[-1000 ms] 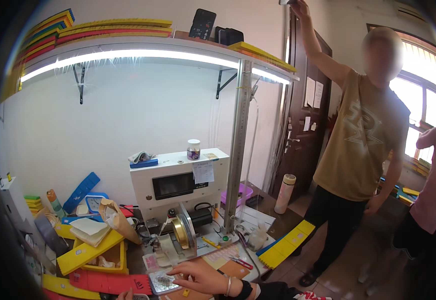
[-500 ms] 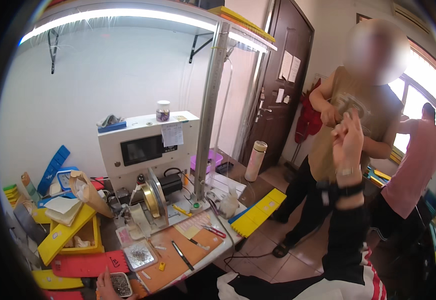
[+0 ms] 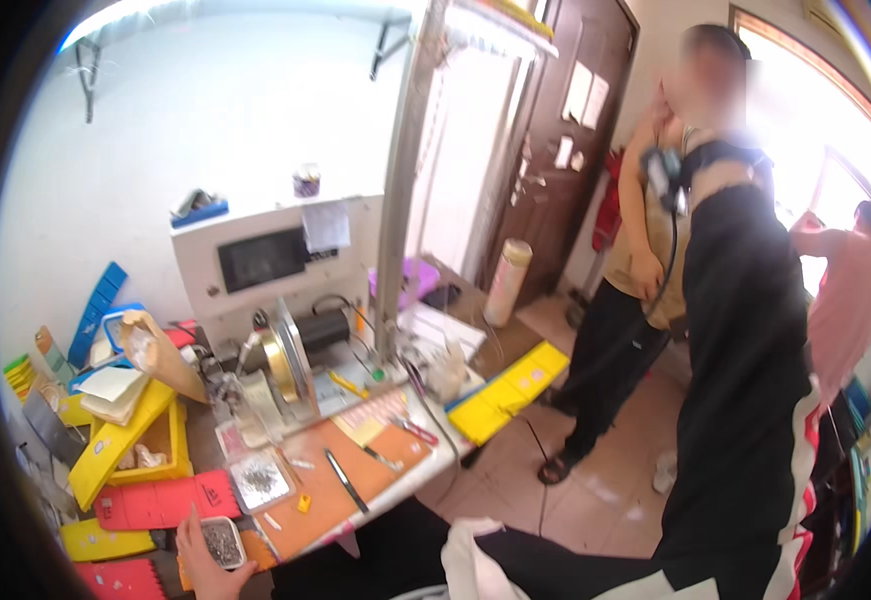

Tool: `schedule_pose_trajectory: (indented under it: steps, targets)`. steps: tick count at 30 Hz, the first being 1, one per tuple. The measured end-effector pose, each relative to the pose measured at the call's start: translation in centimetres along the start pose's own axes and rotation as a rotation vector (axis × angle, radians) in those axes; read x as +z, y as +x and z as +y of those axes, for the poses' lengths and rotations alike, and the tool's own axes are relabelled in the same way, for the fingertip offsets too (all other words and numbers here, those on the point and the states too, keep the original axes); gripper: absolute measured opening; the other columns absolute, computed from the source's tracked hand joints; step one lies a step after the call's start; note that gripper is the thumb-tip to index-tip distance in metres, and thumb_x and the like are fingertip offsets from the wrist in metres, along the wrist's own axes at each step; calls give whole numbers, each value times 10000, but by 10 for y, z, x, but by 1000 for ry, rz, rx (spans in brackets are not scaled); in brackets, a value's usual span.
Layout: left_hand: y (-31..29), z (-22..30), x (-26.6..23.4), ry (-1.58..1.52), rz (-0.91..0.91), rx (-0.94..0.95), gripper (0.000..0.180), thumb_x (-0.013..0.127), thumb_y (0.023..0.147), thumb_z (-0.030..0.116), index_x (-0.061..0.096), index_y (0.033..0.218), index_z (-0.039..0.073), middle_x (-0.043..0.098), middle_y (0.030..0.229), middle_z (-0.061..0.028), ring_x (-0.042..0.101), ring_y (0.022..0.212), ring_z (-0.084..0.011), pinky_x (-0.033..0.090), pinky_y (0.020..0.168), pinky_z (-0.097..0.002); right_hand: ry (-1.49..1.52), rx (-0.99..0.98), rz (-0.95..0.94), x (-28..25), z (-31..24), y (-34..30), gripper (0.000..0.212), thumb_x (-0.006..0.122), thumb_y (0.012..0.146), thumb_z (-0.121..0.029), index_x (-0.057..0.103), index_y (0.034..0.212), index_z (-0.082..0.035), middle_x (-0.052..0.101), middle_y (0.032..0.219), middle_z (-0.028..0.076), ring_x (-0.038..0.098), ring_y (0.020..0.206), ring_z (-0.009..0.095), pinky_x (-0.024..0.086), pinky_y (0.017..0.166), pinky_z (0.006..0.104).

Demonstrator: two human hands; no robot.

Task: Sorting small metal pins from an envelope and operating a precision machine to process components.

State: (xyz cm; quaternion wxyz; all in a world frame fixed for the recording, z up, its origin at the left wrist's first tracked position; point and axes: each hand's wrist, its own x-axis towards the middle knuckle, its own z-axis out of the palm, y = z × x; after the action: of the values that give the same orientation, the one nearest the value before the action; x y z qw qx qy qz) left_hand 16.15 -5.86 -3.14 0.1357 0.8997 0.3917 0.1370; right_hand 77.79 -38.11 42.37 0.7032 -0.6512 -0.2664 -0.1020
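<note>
My left hand (image 3: pixel 208 562) rests at the table's near left edge, with fingers and thumb around a small white dish (image 3: pixel 223 543) of tiny metal parts. My right arm stretches up in its black sleeve, and a black wristband (image 3: pixel 721 157) with a small device and cable circles the wrist. Beyond the band my right hand (image 3: pixel 718 128) is blurred in front of a co-worker, so its fingers cannot be made out. Beside the dish lies a clear square tray (image 3: pixel 260 479) of small metal pieces. On the orange mat (image 3: pixel 306 520) are a black pen-like tool (image 3: pixel 346 480) and a red-handled knife (image 3: pixel 414 431).
A white machine (image 3: pixel 286 260) with a screen and brass wheel stands behind the mat. Yellow bins (image 3: pixel 181 450) and red plates (image 3: pixel 166 500) crowd the left. A yellow panel (image 3: pixel 511 393) overhangs the right edge. One co-worker (image 3: pixel 646 260) stands close; another person (image 3: pixel 846 300) is by the window.
My right arm has reached higher and farther out, over the co-worker's upper body. The co-worker has lifted one hand and lowered the other. My left hand stays at the dish; the view has tilted.
</note>
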Motion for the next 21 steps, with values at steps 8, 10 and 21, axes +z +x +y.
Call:
schedule_pose_trajectory:
  steps: [8,10,21]
  targets:
    - [6,-15,15,-103,19,84,1090,910,618,347,333,1504,81,420,1413,-297,426,1289,-468,394,1064,-495,-100,59,180,-13,22,-69,279,583,961,-232,499,705,-159,415,538,-49,349,397,48,218,356,214]
    - [13,-6,15,-67,45,93,1069,902,637,318,330,1507,76,428,1399,-300,413,1294,-469,384,1068,-496,-119,33,272,-19,17,-64,270,597,954,-236,514,711,-151,447,537,-48,368,383,47,237,346,208]
    - [7,-11,13,-384,156,83,1166,878,492,62,308,1510,57,439,1330,-212,436,1245,-404,363,1069,-465,18,450,-362,87,238,-329,236,590,983,-134,657,1168,-4,423,641,-102,330,512,2,249,468,187]
